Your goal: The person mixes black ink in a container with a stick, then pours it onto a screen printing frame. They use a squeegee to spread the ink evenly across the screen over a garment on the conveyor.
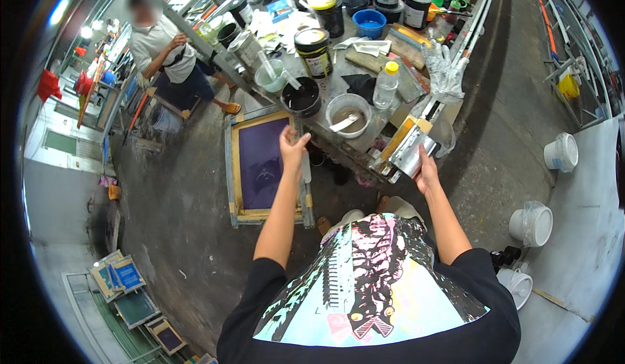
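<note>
My right hand (428, 173) grips a wide, shiny silver metal tool (409, 154) by its edge at the table's near right corner. Against that tool lies a squeegee-like piece with a yellow-brown edge (397, 139). My left hand (293, 149) hovers above the right side of a purple-meshed printing screen (260, 162), its fingers curled together. A pale narrow strip (306, 167) shows just beside that hand; whether the fingers hold it is unclear. Between the hands, on the table, stand a white tub (348, 113) with a spatula in murky liquid and a dark ink tub (301, 97).
Ink jars (313, 52), a blue bowl (369, 23), a clear bottle with a yellow cap (386, 85) and stained gloves (444, 71) crowd the table. Another person (170, 48) stands at the far left. White buckets (530, 224) line the right wall; more screens (137, 305) lean lower left.
</note>
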Tool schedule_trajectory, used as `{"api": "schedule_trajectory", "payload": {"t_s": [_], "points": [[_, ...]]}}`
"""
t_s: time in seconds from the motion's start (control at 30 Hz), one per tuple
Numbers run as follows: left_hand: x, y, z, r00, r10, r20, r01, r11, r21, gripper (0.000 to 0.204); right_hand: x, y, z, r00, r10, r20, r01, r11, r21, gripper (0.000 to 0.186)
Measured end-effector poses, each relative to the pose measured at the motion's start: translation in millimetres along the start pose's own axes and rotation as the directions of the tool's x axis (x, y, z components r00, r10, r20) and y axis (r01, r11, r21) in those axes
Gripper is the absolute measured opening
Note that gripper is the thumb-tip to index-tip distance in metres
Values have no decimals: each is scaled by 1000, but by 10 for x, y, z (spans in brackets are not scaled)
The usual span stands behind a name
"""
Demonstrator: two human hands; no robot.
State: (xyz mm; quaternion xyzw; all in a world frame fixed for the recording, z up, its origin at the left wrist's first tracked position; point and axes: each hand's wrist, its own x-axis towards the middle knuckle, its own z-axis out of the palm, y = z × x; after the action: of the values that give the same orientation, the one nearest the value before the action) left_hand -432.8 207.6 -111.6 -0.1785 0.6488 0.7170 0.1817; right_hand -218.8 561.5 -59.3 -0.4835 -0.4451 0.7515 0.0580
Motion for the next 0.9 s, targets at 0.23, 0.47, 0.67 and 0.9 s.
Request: {"api": "schedule_trajectory", "payload": {"t_s": [0.23, 0.47, 0.67, 0.9], "points": [[1104, -355, -246, 944, 306, -123, -281, 941, 188, 115, -879, -148, 409, 980, -123, -159, 56, 927, -370, 75], [449, -99, -410, 847, 458, -269, -347, 861, 372, 90, -1394, -281, 204, 655, -756, -14, 565, 501, -656, 29], [-648, 324, -691, 799, 583, -146, -540, 804, 249, 96, -1709, -710, 1510, 570, -523, 634, 819, 299, -489, 12], [-1867, 645, -649, 929, 370, -12, -370, 929, 3, 118, -1244, -503, 2599, 597, -84, 797, 565, 750, -344, 43]]}}
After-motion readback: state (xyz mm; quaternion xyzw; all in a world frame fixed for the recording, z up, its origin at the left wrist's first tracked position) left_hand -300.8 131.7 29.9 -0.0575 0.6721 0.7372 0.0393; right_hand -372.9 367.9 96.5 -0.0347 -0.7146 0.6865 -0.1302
